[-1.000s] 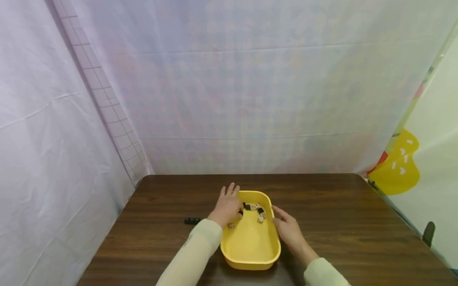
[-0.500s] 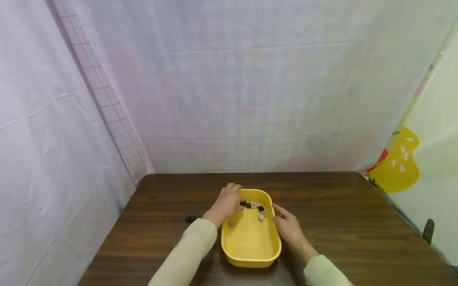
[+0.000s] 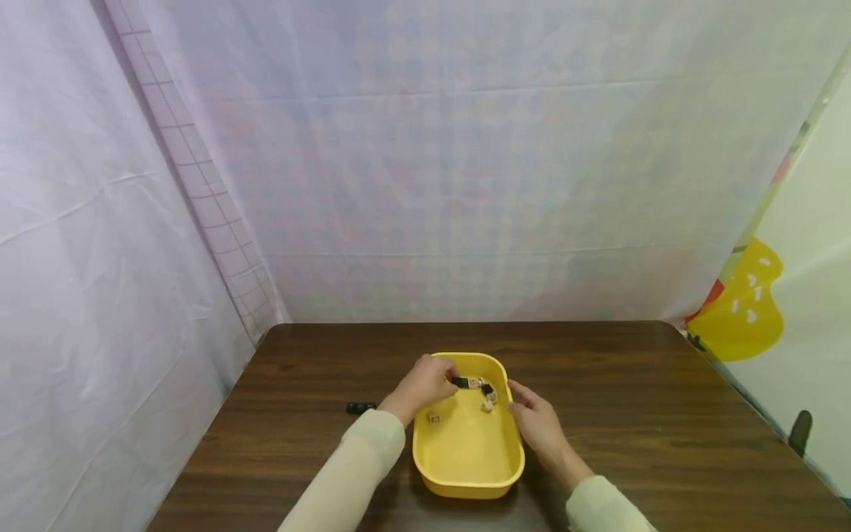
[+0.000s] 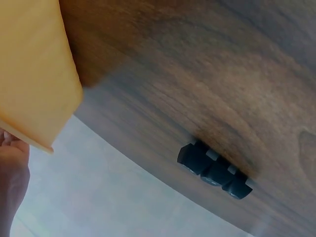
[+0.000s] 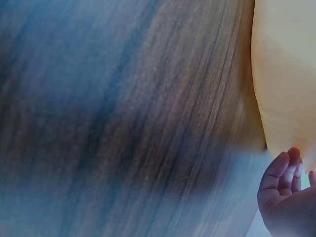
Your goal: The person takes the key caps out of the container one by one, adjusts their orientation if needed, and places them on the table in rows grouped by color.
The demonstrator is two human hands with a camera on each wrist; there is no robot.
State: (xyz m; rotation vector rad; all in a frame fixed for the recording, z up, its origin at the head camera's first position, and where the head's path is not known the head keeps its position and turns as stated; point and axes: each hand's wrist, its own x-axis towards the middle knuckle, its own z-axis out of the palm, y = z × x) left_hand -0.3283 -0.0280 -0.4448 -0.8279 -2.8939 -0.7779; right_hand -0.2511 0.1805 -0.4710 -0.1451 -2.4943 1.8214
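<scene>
A yellow plastic tub stands on the brown table with its long side toward me. My left hand reaches over its far left rim, with curled fingers at a black keycap-like piece; its grip is partly hidden. More black and cream pieces curve along the far right inside, among them a cream one. Another cream piece lies apart by the left wall. My right hand holds the tub's right wall, thumb by the rim and fingers along the outside.
Left of the tub, a short row of black keycap-like pieces lies on the wooden table, partly behind the left forearm in the head view. White curtains hang behind the table and at its sides.
My left hand has drawn its fingers in from a spread pose and lowered them to the black pieces at the tub's far left. The right hand keeps its place on the tub.
</scene>
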